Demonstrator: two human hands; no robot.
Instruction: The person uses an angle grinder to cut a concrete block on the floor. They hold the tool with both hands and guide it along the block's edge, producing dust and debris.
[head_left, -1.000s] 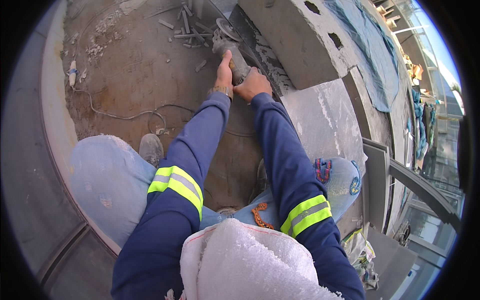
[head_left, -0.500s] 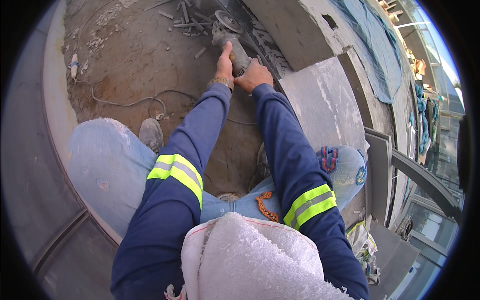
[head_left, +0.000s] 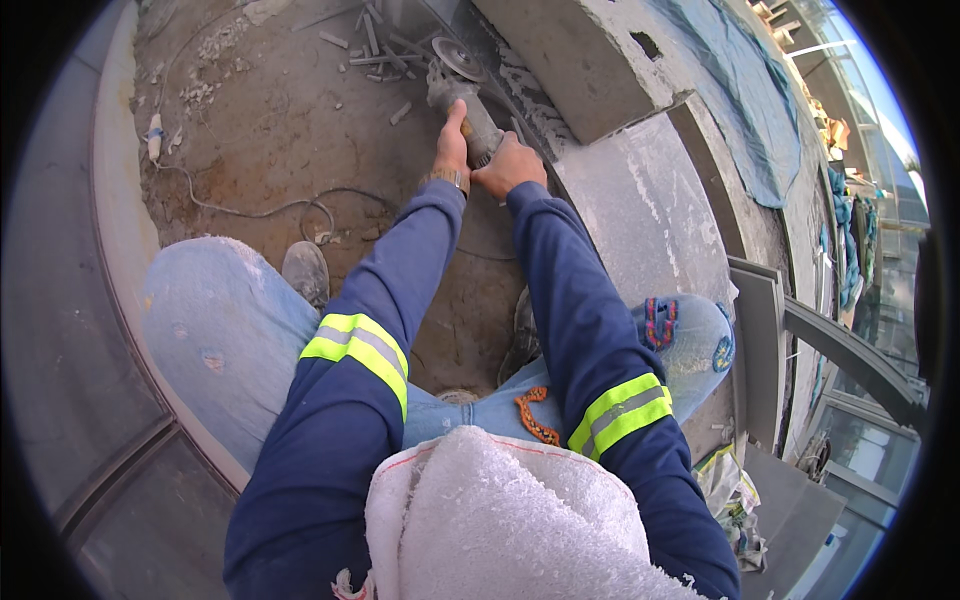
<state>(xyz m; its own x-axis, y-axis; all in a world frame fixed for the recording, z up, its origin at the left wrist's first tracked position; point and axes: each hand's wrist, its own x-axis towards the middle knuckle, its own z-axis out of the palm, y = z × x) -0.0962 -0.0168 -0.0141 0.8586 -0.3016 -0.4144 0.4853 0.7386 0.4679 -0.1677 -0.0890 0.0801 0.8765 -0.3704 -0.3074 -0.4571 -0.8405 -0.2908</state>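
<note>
Both my arms reach forward to an angle grinder [head_left: 480, 122], which is coated in dust. My left hand [head_left: 453, 140] is closed around its body near the head, thumb lying along the top. Farther back, at the rear end, my right hand [head_left: 510, 163] wraps the grip. The round disc [head_left: 459, 58] faces up at the far end, beside the base of the concrete ledge [head_left: 560, 75]. Whether its edge touches the ledge, I cannot tell. A dark strip [head_left: 520, 100] runs along the ledge foot, right of the grinder.
Broken strips [head_left: 385, 58] lie on the dusty floor left of the disc. A cable [head_left: 255, 212] with a white connector [head_left: 154, 137] loops across the floor. A grey slab [head_left: 650, 205] lies to my right, and a metal frame [head_left: 850, 355] stands beyond my knee.
The grinder and both hands have shifted very slightly; my grip is the same. The disc sits a little lower in view, and the whole view has moved slightly.
</note>
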